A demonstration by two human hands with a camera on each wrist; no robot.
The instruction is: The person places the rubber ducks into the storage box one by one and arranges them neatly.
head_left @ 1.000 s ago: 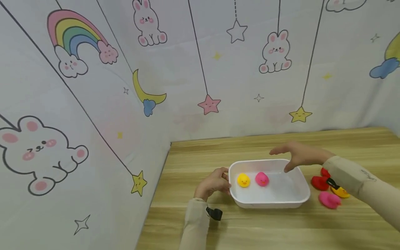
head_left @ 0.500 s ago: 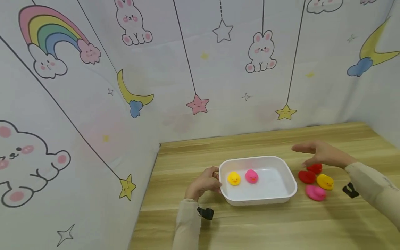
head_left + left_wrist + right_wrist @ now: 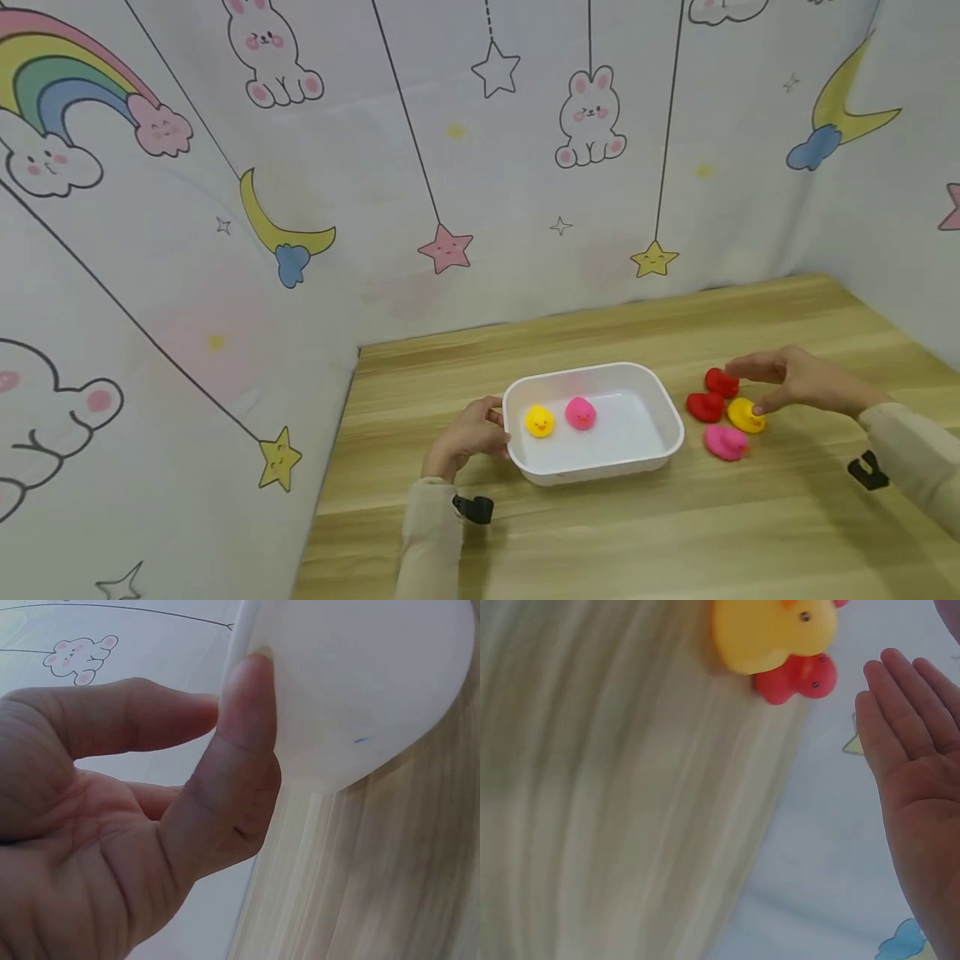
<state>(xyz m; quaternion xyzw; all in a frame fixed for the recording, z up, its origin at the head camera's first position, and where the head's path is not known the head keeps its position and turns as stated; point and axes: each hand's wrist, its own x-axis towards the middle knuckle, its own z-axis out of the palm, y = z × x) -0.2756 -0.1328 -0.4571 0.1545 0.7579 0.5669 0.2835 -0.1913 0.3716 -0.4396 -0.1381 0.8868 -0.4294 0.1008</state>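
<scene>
Right hand (image 3: 795,385) lowered, open, over ducks (image 3: 745,414) | left hand (image 3: 468,433) grips tub (image 3: 660,417) | wood table (image 3: 675,533)

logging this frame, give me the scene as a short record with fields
left hand: left hand grips the left rim of the white tub
right hand: right hand open over the ducks, thumb at the yellow duck
in tub: yellow duckling, pink duckling
on table: two red ducks, pink duck
surface: wooden table
</scene>
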